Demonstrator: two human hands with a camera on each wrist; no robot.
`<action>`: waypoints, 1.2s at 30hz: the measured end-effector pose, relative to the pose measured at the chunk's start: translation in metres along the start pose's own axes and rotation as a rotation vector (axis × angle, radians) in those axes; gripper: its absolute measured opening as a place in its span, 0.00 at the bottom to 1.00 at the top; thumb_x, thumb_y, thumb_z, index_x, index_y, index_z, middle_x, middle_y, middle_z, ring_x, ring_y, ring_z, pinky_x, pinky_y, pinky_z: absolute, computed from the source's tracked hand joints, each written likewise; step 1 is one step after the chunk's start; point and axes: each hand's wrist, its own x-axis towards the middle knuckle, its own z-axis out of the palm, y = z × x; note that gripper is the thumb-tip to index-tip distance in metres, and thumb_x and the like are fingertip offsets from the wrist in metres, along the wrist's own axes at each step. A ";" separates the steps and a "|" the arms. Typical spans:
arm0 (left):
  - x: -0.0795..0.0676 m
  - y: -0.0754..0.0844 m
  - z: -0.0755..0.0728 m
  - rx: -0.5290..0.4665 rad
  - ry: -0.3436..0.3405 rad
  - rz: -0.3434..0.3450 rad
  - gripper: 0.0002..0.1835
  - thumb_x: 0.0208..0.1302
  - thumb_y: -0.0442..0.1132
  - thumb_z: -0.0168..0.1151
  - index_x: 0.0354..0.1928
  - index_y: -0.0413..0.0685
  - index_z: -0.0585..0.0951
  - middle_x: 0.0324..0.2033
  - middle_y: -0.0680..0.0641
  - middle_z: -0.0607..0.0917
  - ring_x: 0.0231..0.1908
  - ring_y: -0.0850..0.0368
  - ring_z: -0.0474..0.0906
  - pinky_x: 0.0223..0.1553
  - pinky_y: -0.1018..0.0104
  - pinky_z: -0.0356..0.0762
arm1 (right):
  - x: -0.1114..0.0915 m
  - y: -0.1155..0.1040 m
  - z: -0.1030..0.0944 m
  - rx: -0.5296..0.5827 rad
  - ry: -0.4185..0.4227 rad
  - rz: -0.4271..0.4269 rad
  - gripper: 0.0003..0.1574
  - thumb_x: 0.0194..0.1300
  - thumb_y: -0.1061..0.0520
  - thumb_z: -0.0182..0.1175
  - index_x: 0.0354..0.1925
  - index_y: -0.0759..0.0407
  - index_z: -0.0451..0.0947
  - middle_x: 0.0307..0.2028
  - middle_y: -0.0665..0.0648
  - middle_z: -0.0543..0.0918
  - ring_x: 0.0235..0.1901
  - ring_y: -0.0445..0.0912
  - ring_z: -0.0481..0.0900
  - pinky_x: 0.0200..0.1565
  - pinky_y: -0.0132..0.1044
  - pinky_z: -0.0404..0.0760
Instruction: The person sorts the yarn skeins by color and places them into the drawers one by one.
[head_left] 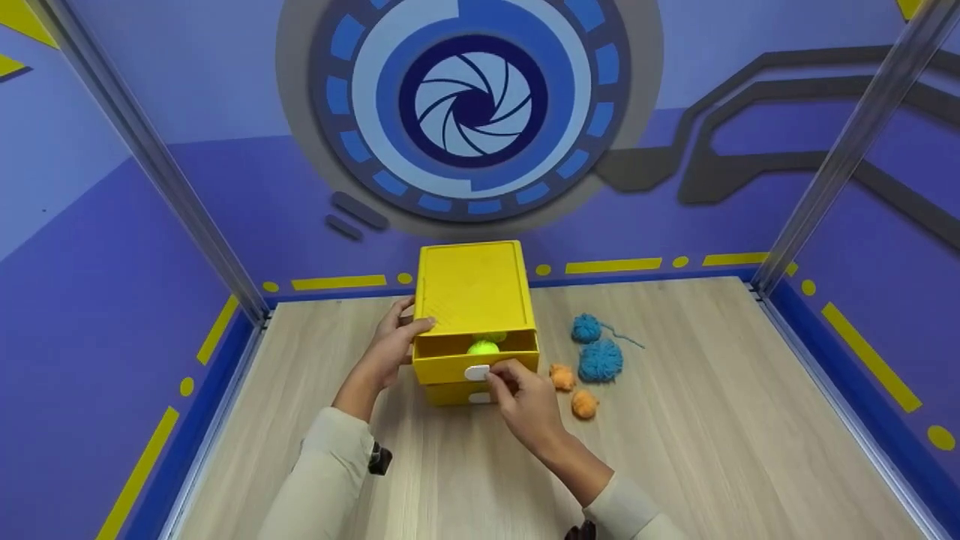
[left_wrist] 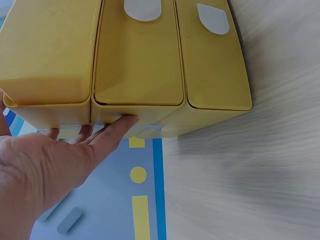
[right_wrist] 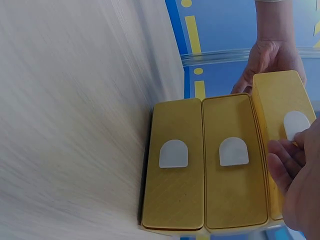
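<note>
A yellow three-drawer cabinet (head_left: 471, 289) stands at the back middle of the wooden table. Its top drawer (head_left: 450, 366) is pulled partly out, and a lime-green pom-pom (head_left: 483, 348) lies inside. My right hand (head_left: 501, 376) pinches the top drawer's white handle (head_left: 475, 373); in the right wrist view its fingers (right_wrist: 282, 162) curl at that handle (right_wrist: 295, 122). My left hand (head_left: 409, 321) rests against the cabinet's left side with the thumb on top. The left wrist view shows those fingers (left_wrist: 117, 127) lying straight along the cabinet wall (left_wrist: 135, 65). The two lower drawers (right_wrist: 172, 200) are closed.
To the right of the cabinet lie two blue yarn pom-poms (head_left: 586, 328) (head_left: 600, 361) and two small orange ones (head_left: 562, 376) (head_left: 583, 404). Blue walls with metal posts (head_left: 840, 157) enclose the table (head_left: 712, 420) on three sides.
</note>
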 end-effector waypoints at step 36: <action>-0.003 0.002 0.003 0.008 0.013 -0.013 0.42 0.72 0.53 0.65 0.83 0.65 0.58 0.77 0.41 0.69 0.71 0.41 0.76 0.70 0.34 0.77 | 0.032 0.012 0.004 -0.032 -0.037 0.063 0.05 0.78 0.53 0.64 0.44 0.53 0.84 0.33 0.48 0.87 0.31 0.39 0.79 0.37 0.27 0.84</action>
